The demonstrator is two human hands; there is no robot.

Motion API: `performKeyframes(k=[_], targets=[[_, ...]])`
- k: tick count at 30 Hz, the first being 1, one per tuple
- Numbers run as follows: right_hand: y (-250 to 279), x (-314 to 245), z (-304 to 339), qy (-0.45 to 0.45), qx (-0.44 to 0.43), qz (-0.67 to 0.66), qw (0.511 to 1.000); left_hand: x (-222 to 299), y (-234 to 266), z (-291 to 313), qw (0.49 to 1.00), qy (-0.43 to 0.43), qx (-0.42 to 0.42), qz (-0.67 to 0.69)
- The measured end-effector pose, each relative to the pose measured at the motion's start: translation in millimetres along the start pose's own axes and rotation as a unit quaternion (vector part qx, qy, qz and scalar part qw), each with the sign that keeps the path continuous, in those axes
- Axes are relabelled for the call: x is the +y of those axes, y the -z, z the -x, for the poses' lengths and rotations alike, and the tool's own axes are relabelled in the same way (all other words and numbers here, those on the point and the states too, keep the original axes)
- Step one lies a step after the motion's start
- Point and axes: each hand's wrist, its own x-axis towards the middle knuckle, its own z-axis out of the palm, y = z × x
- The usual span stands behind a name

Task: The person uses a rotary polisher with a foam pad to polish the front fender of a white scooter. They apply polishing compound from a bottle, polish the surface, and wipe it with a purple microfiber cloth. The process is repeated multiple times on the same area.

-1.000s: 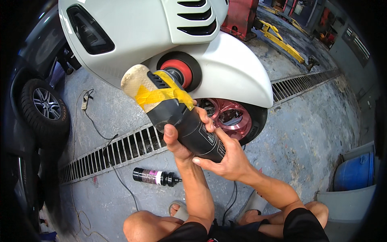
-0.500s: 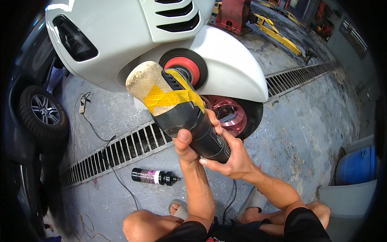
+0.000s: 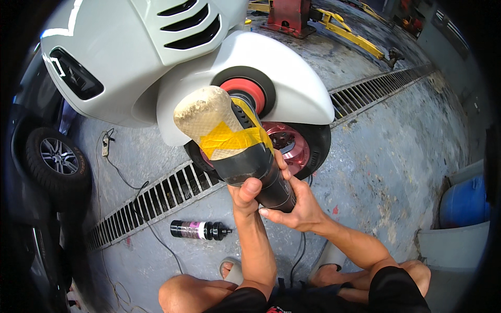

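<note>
A black power polisher (image 3: 245, 161) with a cloth-like pale cover and yellow tape on its head is held in both my hands. My left hand (image 3: 244, 196) grips it from below and the left, thumb up. Around the rear of the body wraps my right hand (image 3: 300, 206). The polisher's round pad (image 3: 245, 89), red with a dark rim, lies against or close before the white front fender (image 3: 297, 78) of a scooter; exact contact is hidden. Under the fender shows the front wheel (image 3: 292, 148) with a pink rim.
A black bottle (image 3: 201, 230) lies on the grey floor beside a long drain grate (image 3: 156, 201). Cables and a power strip (image 3: 106, 146) trail at left, near a dark vehicle's wheel (image 3: 59, 155). A blue drum (image 3: 463, 203) stands right; a red and yellow lift (image 3: 292, 18) is behind.
The view has shifted, with the scooter's body now further left. The polisher's pad has moved right relative to the body, further onto the fender. Both hands keep their grip.
</note>
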Motion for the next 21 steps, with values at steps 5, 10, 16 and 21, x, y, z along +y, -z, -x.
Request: performKeyframes(k=[5,10,16,21], targets=[[5,6,6,0.003,0.011,-0.003,1.000,-9,-9,-1,0.999,-0.019,0.015,0.030],[9,16,13,0.001,0.020,-0.023,1.000,-14,-9,1,0.999,0.009,-0.002,-0.033],[14,29,20,0.019,0.034,-0.019,0.999,-23,-9,3,0.996,0.007,-0.007,-0.089],[17,39,28,0.011,0.038,-0.043,0.998,-31,-16,6,0.994,-0.002,-0.003,-0.107]])
